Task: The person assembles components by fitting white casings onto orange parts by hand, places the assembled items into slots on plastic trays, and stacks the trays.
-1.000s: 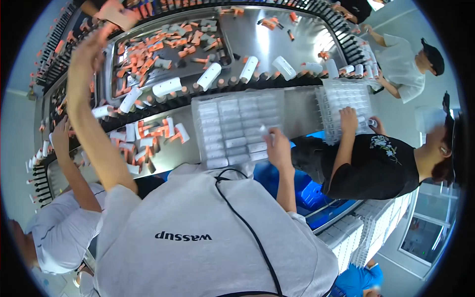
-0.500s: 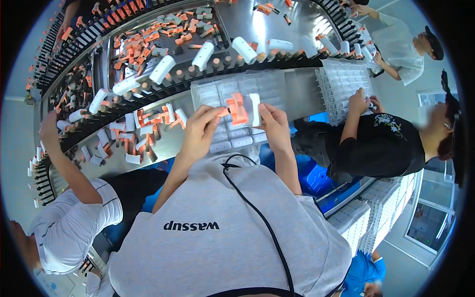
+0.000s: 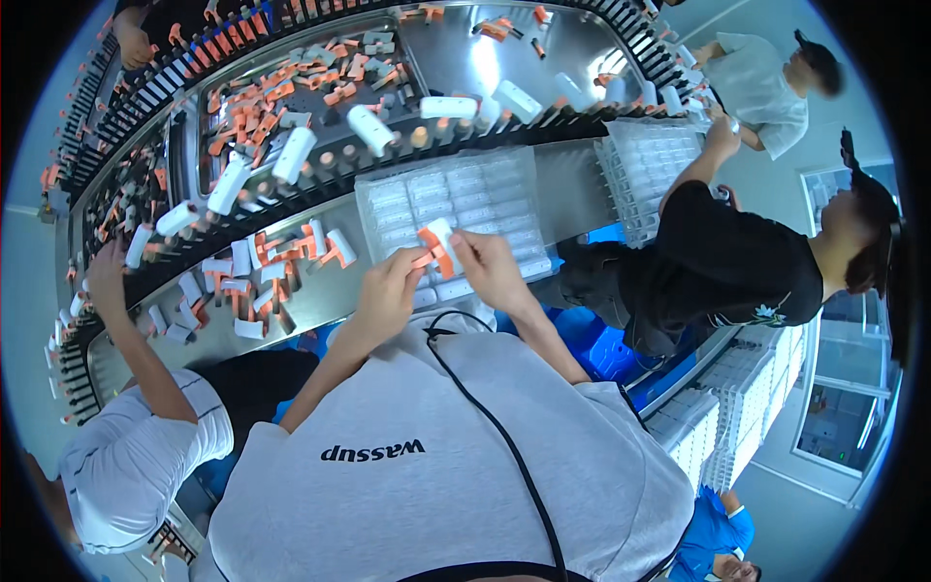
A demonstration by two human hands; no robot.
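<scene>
My left hand [image 3: 388, 294] is closed round the stem of an orange T-shaped plastic part [image 3: 433, 260]. Its crosspiece points away from me. With closed fingers my right hand [image 3: 493, 270] grips a white plastic cover [image 3: 441, 232], which lies against the far side of the orange crosspiece. How fully the two fit together cannot be made out. Both hands are over the near edge of a clear plastic tray [image 3: 366, 215] that has rows of white pieces in it.
A curved line of black pegs, several carrying white covers [image 3: 295, 155], runs beyond the tray. Behind it sits a metal tray [image 3: 206, 145] of orange and grey parts. Assembled white-and-orange pieces [image 3: 262, 272] lie at left. Co-workers stand on both sides; another clear tray [image 3: 621, 184] is at right.
The white cover and orange part, apart before, have come together. Both hands have moved slightly nearer and left. The peg line's covers have shifted, and the neighbour at right has raised an arm away.
</scene>
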